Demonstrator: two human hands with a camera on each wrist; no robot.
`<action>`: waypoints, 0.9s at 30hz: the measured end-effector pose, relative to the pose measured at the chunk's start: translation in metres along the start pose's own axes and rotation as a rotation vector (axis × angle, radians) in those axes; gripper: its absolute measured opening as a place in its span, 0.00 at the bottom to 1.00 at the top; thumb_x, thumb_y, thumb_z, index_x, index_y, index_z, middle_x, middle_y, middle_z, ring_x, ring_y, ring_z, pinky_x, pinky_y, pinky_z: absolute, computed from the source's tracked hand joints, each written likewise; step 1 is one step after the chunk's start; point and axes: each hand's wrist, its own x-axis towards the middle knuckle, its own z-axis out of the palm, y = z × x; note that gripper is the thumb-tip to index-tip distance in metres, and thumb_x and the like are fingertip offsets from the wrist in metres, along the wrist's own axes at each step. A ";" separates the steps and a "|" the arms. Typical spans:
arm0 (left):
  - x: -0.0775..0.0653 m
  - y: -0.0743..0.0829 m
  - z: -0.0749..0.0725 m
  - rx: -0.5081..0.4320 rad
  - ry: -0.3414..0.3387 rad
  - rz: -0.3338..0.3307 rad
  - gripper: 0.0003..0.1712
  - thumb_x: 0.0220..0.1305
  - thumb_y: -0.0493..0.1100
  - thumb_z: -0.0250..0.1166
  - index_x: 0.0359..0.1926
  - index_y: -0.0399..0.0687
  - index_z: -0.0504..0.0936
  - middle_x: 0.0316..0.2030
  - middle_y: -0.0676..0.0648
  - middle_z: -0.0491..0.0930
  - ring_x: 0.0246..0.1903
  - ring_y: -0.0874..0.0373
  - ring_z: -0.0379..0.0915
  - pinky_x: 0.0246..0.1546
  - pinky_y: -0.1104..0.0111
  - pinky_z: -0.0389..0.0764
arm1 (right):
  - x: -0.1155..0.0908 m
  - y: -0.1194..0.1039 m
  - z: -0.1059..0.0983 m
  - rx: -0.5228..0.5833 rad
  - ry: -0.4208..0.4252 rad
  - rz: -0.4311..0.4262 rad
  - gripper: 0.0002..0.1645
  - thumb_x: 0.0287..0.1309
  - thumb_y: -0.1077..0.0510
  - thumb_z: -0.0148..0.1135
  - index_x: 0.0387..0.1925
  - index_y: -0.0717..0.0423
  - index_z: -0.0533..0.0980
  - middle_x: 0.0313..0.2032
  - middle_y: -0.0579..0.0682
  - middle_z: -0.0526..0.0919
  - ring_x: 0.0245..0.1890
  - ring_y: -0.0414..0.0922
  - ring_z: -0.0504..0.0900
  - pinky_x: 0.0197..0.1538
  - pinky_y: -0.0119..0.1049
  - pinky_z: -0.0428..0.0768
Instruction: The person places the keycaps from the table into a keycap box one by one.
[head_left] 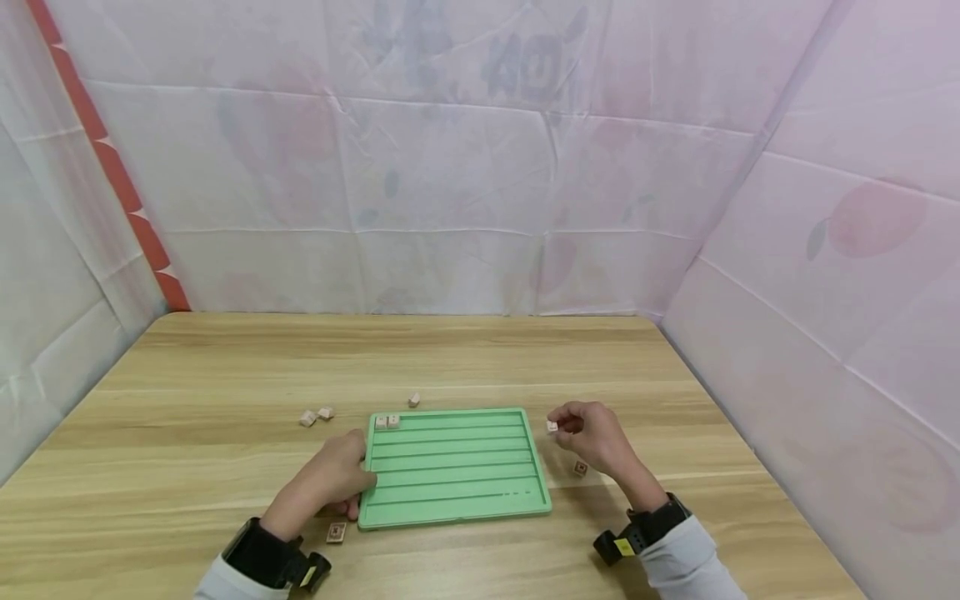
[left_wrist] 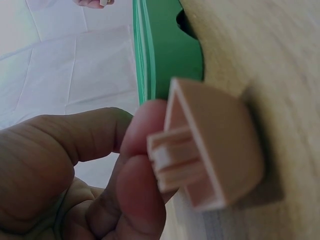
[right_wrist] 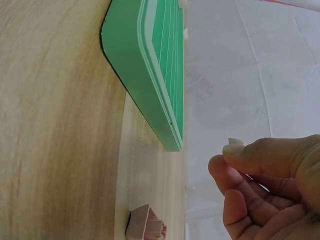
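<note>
Green tray (head_left: 465, 460) lies flat on the wood-grain counter (head_left: 225, 367), in the near half, about mid-width. Long axis runs left to right, the right end turned slightly toward the far side. Its ridges run parallel to that axis; short slots sit near the near right corner. Open ribbed face points up.

Left hand (head_left: 333, 475) grips the tray's left edge, thumb over the rim, other fingers down along the side. Right hand (head_left: 592, 437) pinches a small pale keycap (head_left: 552, 427) between thumb and forefinger, raised above the counter just right of the tray's far right corner. The held piece shows a light face with a dark mark toward the head camera; the mark is too small to read, so its rotation is uncertain.

Two seated keycaps (head_left: 381, 422) stand side by side in the tray's far left corner, occupying the left end of the farthest row.

Loose pieces around: a far keycap (head_left: 414, 400) just beyond the tray's far edge; a left pair of keycaps (head_left: 307, 418), near each other, left of the tray's far left corner; a near-left keycap (head_left: 336, 532), hollow side and stem up, close to the left hand's lower fingers; a right-side keycap (head_left: 581, 468), also hollow side up, under the right hand and well within its reach, right of the tray.

Pale printed cloth (head_left: 450, 183) hangs behind the far edge of the counter.
</note>
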 end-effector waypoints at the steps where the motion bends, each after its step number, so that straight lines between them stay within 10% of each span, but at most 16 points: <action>1: 0.000 0.000 0.000 0.001 -0.001 -0.002 0.14 0.54 0.28 0.58 0.43 0.29 0.67 0.09 0.44 0.72 0.05 0.60 0.67 0.06 0.73 0.63 | 0.000 0.000 0.000 0.001 -0.001 0.006 0.10 0.47 0.71 0.66 0.34 0.62 0.80 0.30 0.48 0.80 0.29 0.42 0.78 0.29 0.32 0.76; 27: 0.001 0.000 0.001 0.001 -0.006 -0.024 0.19 0.56 0.29 0.59 0.48 0.26 0.66 0.09 0.44 0.73 0.05 0.60 0.68 0.06 0.73 0.64 | 0.005 -0.011 0.010 -0.011 -0.011 -0.016 0.11 0.46 0.72 0.66 0.34 0.60 0.80 0.28 0.46 0.79 0.28 0.41 0.77 0.29 0.34 0.76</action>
